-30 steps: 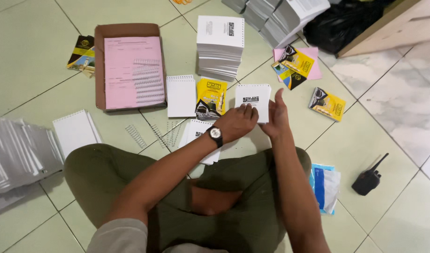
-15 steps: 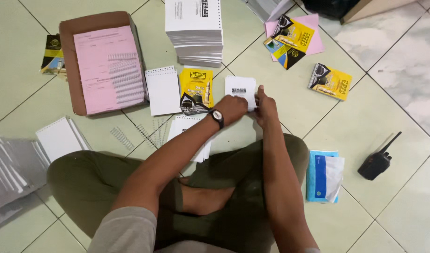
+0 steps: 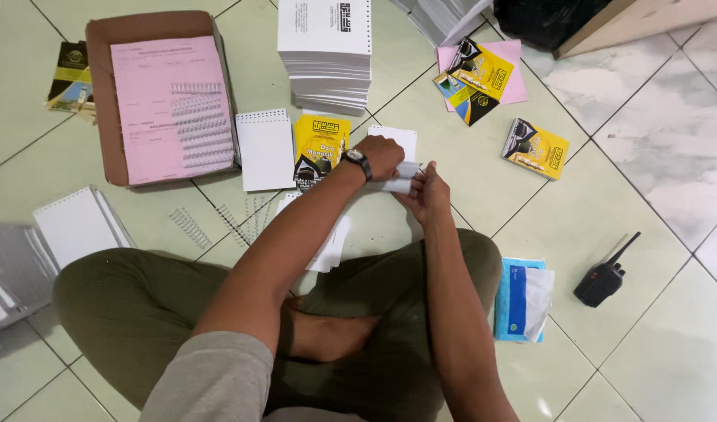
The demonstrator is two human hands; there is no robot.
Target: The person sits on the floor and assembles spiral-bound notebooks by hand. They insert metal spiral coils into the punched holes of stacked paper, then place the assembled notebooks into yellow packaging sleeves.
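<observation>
Sitting cross-legged on the tile floor (image 3: 468, 180), I see both hands now lifted together w/ a small white paper stack (image 3: 403, 177) pinched between them; a sec ago it lay flat near the yellow booklet (image 3: 321, 148). Left hand (image 3: 382, 156), wristwatch on, grips its top edge from above; right hand (image 3: 430, 195) pinches the lower edge, fingers closed. Looks like I'm squaring the sheets up. Further out: spiral notepad (image 3: 266, 150), loose wire binding combs (image 3: 190, 228), pink sheets in a cardboard box (image 3: 100, 101), tall white stack (image 3: 325, 51), walkie-talkie (image 3: 604, 277) well to the right.
</observation>
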